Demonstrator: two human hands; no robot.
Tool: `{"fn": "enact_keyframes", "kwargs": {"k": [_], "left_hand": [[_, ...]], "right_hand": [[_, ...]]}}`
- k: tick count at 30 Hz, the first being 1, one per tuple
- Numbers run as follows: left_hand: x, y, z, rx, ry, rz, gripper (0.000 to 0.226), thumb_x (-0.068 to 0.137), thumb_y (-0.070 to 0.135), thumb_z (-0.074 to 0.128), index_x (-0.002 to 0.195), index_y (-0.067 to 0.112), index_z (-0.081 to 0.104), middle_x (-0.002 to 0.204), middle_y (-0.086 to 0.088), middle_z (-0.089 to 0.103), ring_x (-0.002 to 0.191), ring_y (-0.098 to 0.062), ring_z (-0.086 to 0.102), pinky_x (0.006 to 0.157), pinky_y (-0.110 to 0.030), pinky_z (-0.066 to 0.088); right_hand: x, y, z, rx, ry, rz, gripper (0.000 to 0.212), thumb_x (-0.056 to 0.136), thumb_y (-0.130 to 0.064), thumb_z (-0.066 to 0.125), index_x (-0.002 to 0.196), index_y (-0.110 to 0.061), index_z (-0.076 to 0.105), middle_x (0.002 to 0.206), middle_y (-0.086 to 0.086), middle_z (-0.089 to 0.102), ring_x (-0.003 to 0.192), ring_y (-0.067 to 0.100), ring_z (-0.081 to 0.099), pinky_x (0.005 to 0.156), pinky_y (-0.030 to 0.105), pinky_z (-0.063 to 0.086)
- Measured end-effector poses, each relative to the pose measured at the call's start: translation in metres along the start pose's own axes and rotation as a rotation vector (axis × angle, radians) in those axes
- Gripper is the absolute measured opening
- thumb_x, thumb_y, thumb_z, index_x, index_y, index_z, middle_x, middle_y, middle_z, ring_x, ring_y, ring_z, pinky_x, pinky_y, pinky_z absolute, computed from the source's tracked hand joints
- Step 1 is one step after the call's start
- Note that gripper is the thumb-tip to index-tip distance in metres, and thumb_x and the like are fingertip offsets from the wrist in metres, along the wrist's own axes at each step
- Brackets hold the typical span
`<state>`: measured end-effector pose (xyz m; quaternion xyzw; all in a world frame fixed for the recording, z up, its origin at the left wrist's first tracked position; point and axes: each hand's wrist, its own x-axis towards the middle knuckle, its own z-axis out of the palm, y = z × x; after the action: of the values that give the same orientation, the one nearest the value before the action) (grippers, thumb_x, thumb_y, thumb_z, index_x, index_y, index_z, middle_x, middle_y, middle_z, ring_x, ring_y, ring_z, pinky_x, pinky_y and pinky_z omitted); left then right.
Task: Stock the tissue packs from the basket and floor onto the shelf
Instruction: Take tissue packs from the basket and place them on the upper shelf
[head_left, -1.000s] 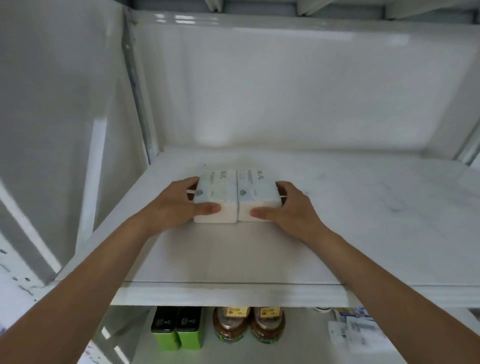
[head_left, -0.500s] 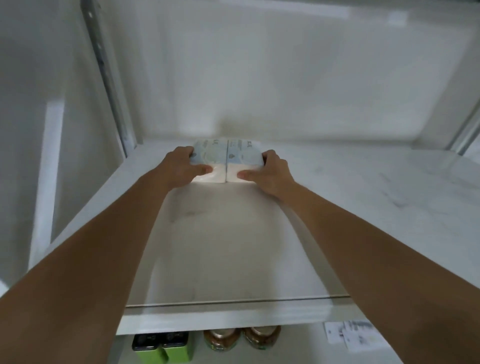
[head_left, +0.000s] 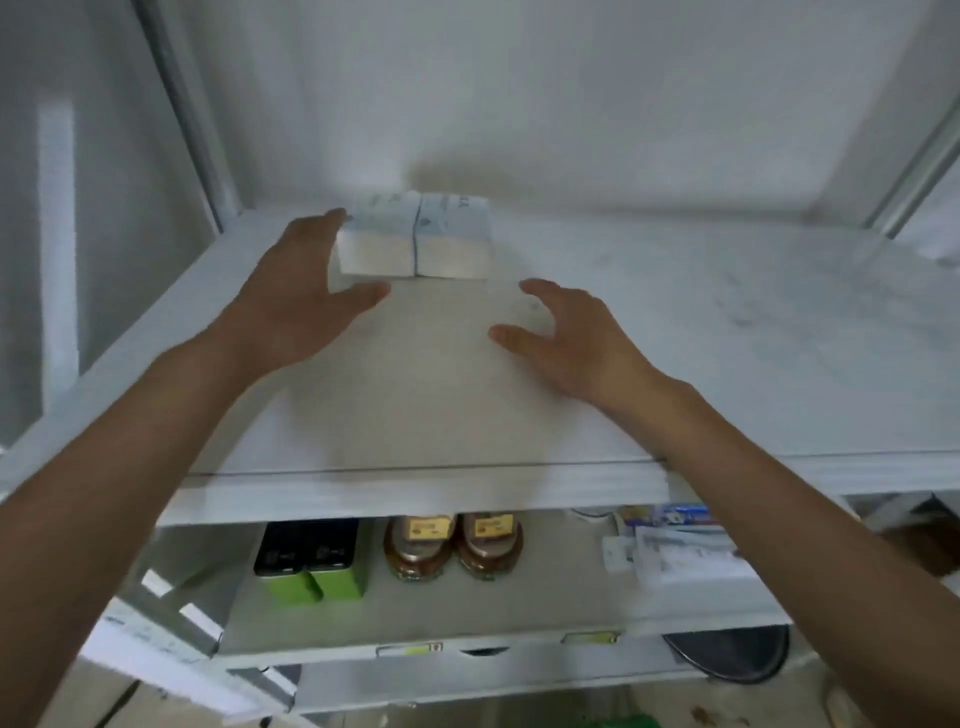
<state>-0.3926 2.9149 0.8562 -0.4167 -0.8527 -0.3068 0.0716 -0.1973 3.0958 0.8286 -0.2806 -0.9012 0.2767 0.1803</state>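
Note:
Two pale blue and white tissue packs (head_left: 415, 236) lie side by side, touching, at the back left of the white shelf (head_left: 675, 322), close to the rear wall. My left hand (head_left: 301, 291) hovers open just left of and in front of the packs, its fingertips near the left pack's corner but holding nothing. My right hand (head_left: 566, 338) is open too, fingers spread, a short way in front of and to the right of the packs, clear of them. The basket and floor packs are out of sight.
Below the shelf's front edge (head_left: 415, 493), a lower shelf carries two green containers with black lids (head_left: 311, 561), two brown jars with yellow labels (head_left: 452, 545) and some white boxes (head_left: 675, 545). A dark round object (head_left: 727, 654) shows at lower right. A metal upright (head_left: 182, 104) stands left.
The packs went from mid-shelf to the back near the wall, pushed by both hands. Both hands have since let go and drawn back toward the front, fingers apart.

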Motion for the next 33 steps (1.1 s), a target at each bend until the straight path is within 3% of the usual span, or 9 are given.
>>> {"fn": "enact_keyframes", "kwargs": {"k": [2,4,6,8,14,18,21,27,33], "left_hand": [[-0.066,0.021,-0.003,-0.108,0.208,0.223,0.047,0.099,0.022,0.065,0.143,0.007,0.056,0.142,-0.011,0.06,0.126,-0.013,0.058,0.109,-0.016,0.033],[-0.141,0.043,0.009,-0.212,0.333,0.384,0.02,0.097,0.0,0.058,0.11,-0.001,0.073,0.106,-0.005,0.068,0.097,-0.001,0.061,0.096,-0.008,0.039],[-0.206,0.056,0.042,-0.25,0.289,0.482,0.022,0.088,-0.007,0.054,0.083,-0.006,0.076,0.084,-0.006,0.067,0.084,-0.008,0.06,0.089,-0.009,0.042],[-0.258,0.057,0.096,-0.302,0.129,0.499,0.024,0.084,-0.005,0.055,0.073,-0.006,0.076,0.079,-0.013,0.072,0.082,-0.019,0.064,0.083,-0.021,0.051],[-0.358,0.044,0.259,-0.223,-0.395,0.266,0.016,0.084,0.006,0.064,0.089,0.011,0.078,0.093,-0.001,0.074,0.085,-0.023,0.073,0.067,-0.038,0.06],[-0.414,0.039,0.353,-0.088,-0.723,0.012,0.033,0.088,0.034,0.052,0.106,0.02,0.076,0.109,0.003,0.074,0.101,-0.021,0.072,0.077,-0.038,0.062],[-0.456,0.037,0.424,-0.017,-0.96,-0.154,0.031,0.095,0.034,0.055,0.121,0.026,0.069,0.127,0.006,0.068,0.119,-0.018,0.063,0.093,-0.035,0.052],[-0.53,0.018,0.567,-0.111,-1.17,-0.407,0.033,0.095,0.027,0.06,0.125,0.017,0.067,0.124,-0.003,0.07,0.116,-0.023,0.066,0.098,-0.041,0.054],[-0.586,-0.035,0.711,-0.066,-1.323,-0.433,0.036,0.098,0.03,0.057,0.13,0.014,0.062,0.129,-0.01,0.065,0.108,-0.025,0.064,0.097,-0.043,0.054]], "right_hand": [[-0.065,0.023,-0.009,-0.047,0.133,-0.162,0.05,0.099,-0.043,0.063,0.14,-0.016,0.061,0.144,0.003,0.061,0.138,0.022,0.05,0.117,0.033,0.037],[-0.132,0.057,-0.008,-0.056,0.358,-0.326,0.03,0.099,-0.024,0.064,0.121,-0.006,0.072,0.129,0.006,0.07,0.123,0.027,0.059,0.107,0.044,0.046],[-0.192,0.101,0.008,-0.13,0.477,-0.374,0.02,0.093,-0.007,0.065,0.107,0.002,0.075,0.121,0.013,0.072,0.113,0.034,0.063,0.104,0.043,0.044],[-0.242,0.152,0.03,-0.22,0.405,-0.323,0.017,0.088,-0.005,0.066,0.102,0.002,0.075,0.118,0.016,0.073,0.11,0.038,0.066,0.103,0.045,0.041],[-0.352,0.287,0.109,-0.278,-0.047,0.025,0.026,0.09,-0.016,0.057,0.111,-0.008,0.07,0.116,0.011,0.068,0.108,0.035,0.061,0.094,0.044,0.043],[-0.409,0.361,0.161,-0.238,-0.331,0.324,0.035,0.082,-0.022,0.054,0.113,-0.01,0.067,0.117,0.013,0.067,0.105,0.04,0.063,0.088,0.046,0.047],[-0.441,0.413,0.202,-0.223,-0.522,0.539,0.042,0.09,-0.019,0.056,0.131,-0.011,0.061,0.138,0.011,0.058,0.127,0.037,0.053,0.104,0.046,0.042],[-0.489,0.52,0.312,-0.092,-0.738,0.801,0.043,0.097,-0.022,0.053,0.139,-0.014,0.059,0.145,0.012,0.056,0.133,0.033,0.052,0.109,0.042,0.045],[-0.512,0.631,0.44,0.04,-0.857,0.89,0.048,0.097,-0.019,0.055,0.144,-0.009,0.056,0.149,0.015,0.056,0.135,0.031,0.054,0.111,0.044,0.046]]}}
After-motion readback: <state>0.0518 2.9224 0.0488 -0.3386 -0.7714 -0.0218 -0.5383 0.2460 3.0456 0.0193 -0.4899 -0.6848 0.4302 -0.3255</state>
